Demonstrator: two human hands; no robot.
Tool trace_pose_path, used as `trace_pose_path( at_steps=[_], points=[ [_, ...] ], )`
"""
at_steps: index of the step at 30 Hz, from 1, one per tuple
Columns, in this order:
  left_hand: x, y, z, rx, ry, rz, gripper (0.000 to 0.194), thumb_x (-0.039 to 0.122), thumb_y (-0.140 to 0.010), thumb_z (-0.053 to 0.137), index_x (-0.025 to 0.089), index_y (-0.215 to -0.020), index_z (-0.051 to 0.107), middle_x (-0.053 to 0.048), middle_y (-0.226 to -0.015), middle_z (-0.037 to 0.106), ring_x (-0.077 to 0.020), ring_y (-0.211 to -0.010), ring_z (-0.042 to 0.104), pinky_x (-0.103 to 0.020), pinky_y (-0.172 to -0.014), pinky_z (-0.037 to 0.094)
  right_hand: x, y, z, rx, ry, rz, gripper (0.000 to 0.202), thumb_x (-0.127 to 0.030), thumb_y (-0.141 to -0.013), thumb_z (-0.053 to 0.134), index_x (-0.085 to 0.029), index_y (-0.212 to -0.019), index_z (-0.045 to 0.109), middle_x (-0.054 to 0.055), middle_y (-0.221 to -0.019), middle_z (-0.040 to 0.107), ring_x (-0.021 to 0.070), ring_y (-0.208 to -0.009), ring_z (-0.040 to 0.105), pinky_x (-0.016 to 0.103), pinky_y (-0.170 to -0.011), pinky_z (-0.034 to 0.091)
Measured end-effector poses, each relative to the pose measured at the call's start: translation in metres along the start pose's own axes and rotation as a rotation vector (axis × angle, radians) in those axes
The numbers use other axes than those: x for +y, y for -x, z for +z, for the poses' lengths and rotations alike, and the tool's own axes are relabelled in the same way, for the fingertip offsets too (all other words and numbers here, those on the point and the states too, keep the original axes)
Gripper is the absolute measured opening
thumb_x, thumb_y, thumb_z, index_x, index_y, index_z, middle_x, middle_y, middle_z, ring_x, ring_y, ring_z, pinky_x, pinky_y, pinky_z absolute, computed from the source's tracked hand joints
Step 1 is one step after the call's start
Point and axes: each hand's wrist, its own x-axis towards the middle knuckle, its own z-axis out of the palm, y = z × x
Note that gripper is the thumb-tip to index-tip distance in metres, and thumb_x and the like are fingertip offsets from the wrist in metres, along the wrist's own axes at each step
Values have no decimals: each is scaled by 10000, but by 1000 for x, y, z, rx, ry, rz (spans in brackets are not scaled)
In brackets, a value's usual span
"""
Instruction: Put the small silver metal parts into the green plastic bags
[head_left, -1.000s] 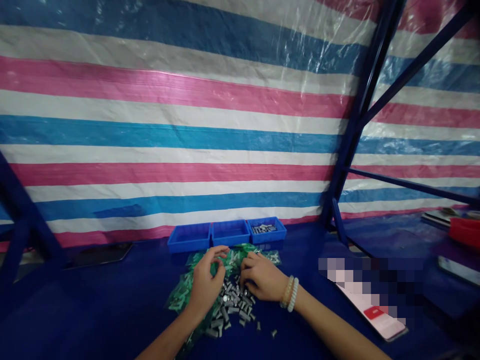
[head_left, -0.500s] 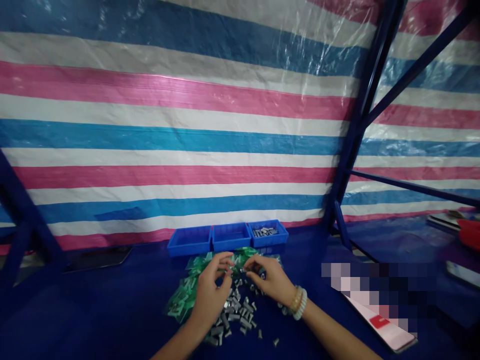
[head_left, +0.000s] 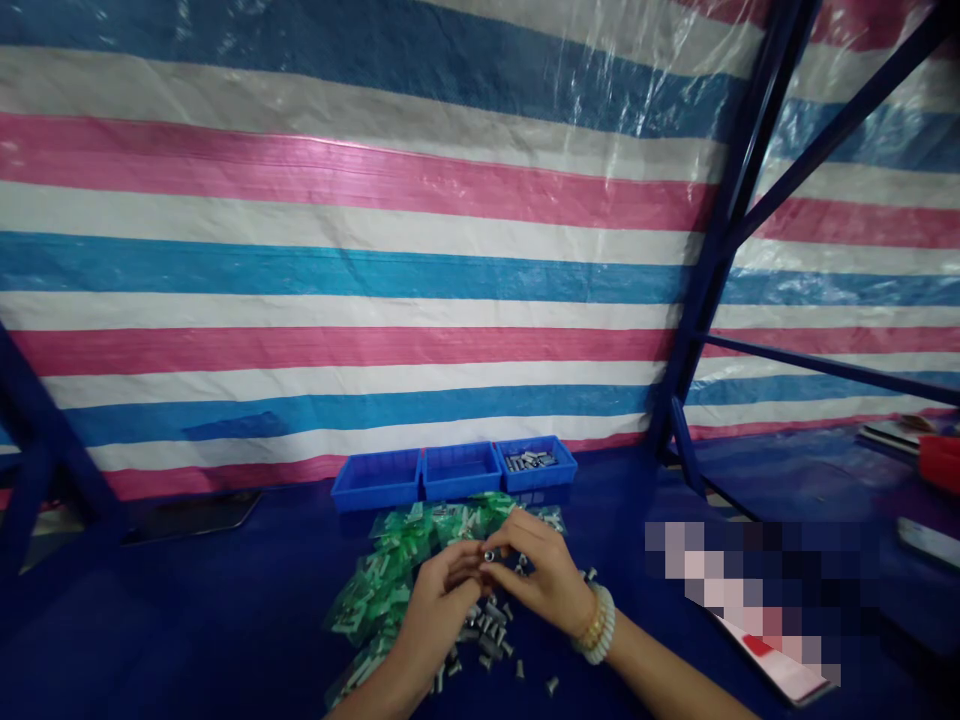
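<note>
My right hand (head_left: 551,575), with a beaded bracelet at the wrist, pinches a small metal part (head_left: 490,556) between thumb and forefinger. My left hand (head_left: 442,603) is beside it with its fingers curled and their tips close to that part; what they hold, if anything, is hidden. Below and between the hands lies a pile of metal screws and small cylinders (head_left: 489,628), partly covered by the left hand. Small clear bags with green on them (head_left: 375,588) are spread to the left of and behind the hands.
Behind the bags stand three blue bins (head_left: 459,472) in a row, the right one holding metal parts. A dark flat device (head_left: 191,517) lies at the left, and a pink and white object (head_left: 799,672), partly pixelated, at the right. Blue frame posts (head_left: 694,330) rise by the striped sheet.
Both hands have come together over the pile, the left moving right and a little down. A metal part now shows at the right fingertips, and more bags show at the lower left.
</note>
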Motion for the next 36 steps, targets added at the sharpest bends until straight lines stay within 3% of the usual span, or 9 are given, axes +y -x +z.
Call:
trace_pose_path(
  at_steps=[5,10,13,17,20,25,29,33,36],
  points=[
    [5,3,-4,120,-31,127,304,131,-660,542,176,-941,652,-76,-928,713,-221,-879,674,-362,-871,517,3,-3,-3,107,-49,109,27,-211,-835,621,-203,-854,603,25,-783,642,176,-733,604,307,-689,490],
    [8,8,-4,30,-94,339,353,68,-655,480,202,-910,684,-76,-1094,678,-249,-1131,585,-387,-1002,452,7,-3,9,134,-423,336,115,-254,-804,660,-203,-848,567,33,-846,673,178,-797,662,308,-744,544],
    [10,10,-3,7,-124,404,366,47,-668,463,208,-912,684,-77,-1117,671,-252,-1158,570,-400,-1009,448,8,-1,13,105,-559,373,141,-283,-805,671,-202,-866,572,37,-880,689,182,-831,681,307,-757,558],
    [11,7,-7,96,-177,443,356,56,-696,454,202,-940,669,-86,-1114,675,-251,-1124,593,-407,-975,467,20,-10,-4,129,-328,310,152,-277,-898,563,-196,-1014,619,55,-936,708,193,-879,679,333,-799,545],
    [8,2,-11,155,-214,385,349,77,-675,458,192,-928,669,-83,-1067,698,-255,-1087,620,-397,-940,487,47,-33,-23,179,-33,238,213,-255,-941,480,-187,-1080,626,79,-996,704,203,-892,672,349,-807,537],
    [3,-7,-18,242,-209,281,332,97,-678,460,194,-918,668,-72,-1047,713,-239,-1065,633,-383,-934,487,91,-63,-42,158,212,248,237,-213,-889,527,-145,-1089,633,128,-1044,681,270,-1009,597,486,-939,436],
    [2,-10,-23,306,-218,266,283,133,-706,494,181,-917,677,-73,-1014,712,-232,-1003,646,-368,-897,504,77,-45,-36,28,215,217,208,-125,-877,505,-154,-1013,660,97,-965,691,235,-928,613,440,-878,460],
    [-2,-12,-24,323,-200,248,276,133,-693,498,173,-895,681,-70,-980,718,-228,-959,653,-361,-860,508,35,-13,-22,-339,106,42,173,-76,-841,574,-202,-885,685,22,-909,679,179,-911,586,346,-873,439],
    [-6,-13,-24,326,-166,231,260,133,-687,499,169,-877,674,-70,-957,722,-223,-924,659,-359,-846,506,14,3,-14,-467,104,34,114,-98,-801,634,-195,-817,692,29,-900,639,182,-896,549,311,-823,427]
  ],
)
